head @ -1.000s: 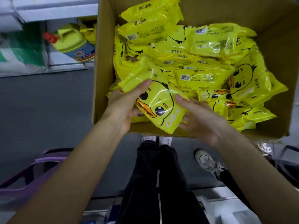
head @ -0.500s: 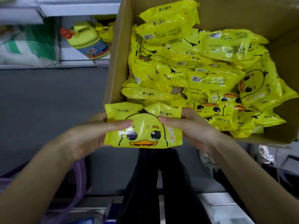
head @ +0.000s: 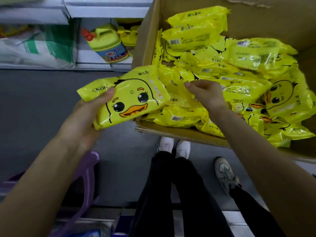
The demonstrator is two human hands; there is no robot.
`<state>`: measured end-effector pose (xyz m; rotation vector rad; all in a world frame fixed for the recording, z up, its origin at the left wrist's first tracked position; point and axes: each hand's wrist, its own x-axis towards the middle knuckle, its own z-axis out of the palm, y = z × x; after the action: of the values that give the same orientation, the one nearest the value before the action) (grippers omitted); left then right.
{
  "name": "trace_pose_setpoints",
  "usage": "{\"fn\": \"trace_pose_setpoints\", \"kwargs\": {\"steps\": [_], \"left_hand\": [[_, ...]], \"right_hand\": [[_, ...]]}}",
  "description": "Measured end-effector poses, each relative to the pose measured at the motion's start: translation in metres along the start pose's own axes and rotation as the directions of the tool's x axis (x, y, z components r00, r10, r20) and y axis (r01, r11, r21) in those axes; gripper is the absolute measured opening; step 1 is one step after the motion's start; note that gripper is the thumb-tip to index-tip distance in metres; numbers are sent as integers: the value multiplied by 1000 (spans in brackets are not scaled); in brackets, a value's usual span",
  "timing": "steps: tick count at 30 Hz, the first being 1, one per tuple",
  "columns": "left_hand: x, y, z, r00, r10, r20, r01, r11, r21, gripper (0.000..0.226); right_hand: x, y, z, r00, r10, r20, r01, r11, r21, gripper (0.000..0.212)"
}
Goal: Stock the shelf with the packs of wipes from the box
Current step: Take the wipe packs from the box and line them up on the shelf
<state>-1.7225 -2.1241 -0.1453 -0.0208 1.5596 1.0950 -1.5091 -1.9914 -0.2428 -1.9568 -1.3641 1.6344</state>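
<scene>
A yellow pack of wipes (head: 133, 100) with a duck face is gripped by my left hand (head: 89, 117), thumb on its top left corner, just outside the left wall of the cardboard box (head: 145, 40). The box is tilted toward me and holds several more yellow packs (head: 248, 55) in a loose heap. My right hand (head: 206, 94) is over the packs near the box's front edge, fingers loosely curled and touching the wrappers, gripping nothing that I can see. The white shelf (head: 106, 12) stands at the upper left.
On the low shelf sit a yellow jug with a red cap (head: 107, 43) and a white and green bag (head: 34, 47). A purple plastic frame (head: 87, 177) is at my lower left. My white shoes (head: 174, 146) and another person's shoe (head: 224, 171) are on the grey floor.
Both hands lifted the duck pack out of the box. My right hand has since let go of it and moved back over the packs in the box; my left hand carries the pack leftward.
</scene>
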Motion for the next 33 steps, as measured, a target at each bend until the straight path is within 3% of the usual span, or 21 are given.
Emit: {"fn": "trace_pose_setpoints", "kwargs": {"steps": [3, 8, 12, 18, 21, 26, 28, 30, 33], "left_hand": [[-2, 1, 1, 999, -22, -26, 20, 998, -67, 22], [-9, -7, 3, 997, -59, -42, 51, 983, -178, 33], [-11, -13, 10, 994, -5, -109, -13, 986, -166, 16], [-7, -20, 33, 972, 146, -185, -152, 988, -20, 8], [-4, -25, 52, 952, 207, -226, -207, 978, 22, 7], [0, -42, 95, 949, 215, -230, -225, 974, -22, 27], [0, -47, 111, 955, 196, -224, -216, 974, -66, 41], [2, -51, 123, 960, 154, -234, -186, 975, -124, 47], [3, -55, 135, 963, 148, -225, -186, 970, -158, 41]], "right_hand": [[5, 3, 17, 1000, -18, 6, 18, 995, -98, 57], [13, 12, 17, 993, -100, -65, 87, 980, -177, 43], [16, 12, 8, 987, -149, -54, 133, 965, -226, 35], [1, 4, -34, 984, -159, -77, 152, 984, -92, 21], [-27, -7, -58, 979, -164, -124, 172, 983, 60, 16], [-73, -19, -65, 958, -201, -204, 246, 942, 228, 15], [-87, -15, -50, 937, -253, -240, 293, 945, 145, 14], [-102, -9, -31, 881, -347, -322, 353, 935, -43, 21], [-116, 3, -5, 689, -634, -351, 519, 769, -373, 28]]}}
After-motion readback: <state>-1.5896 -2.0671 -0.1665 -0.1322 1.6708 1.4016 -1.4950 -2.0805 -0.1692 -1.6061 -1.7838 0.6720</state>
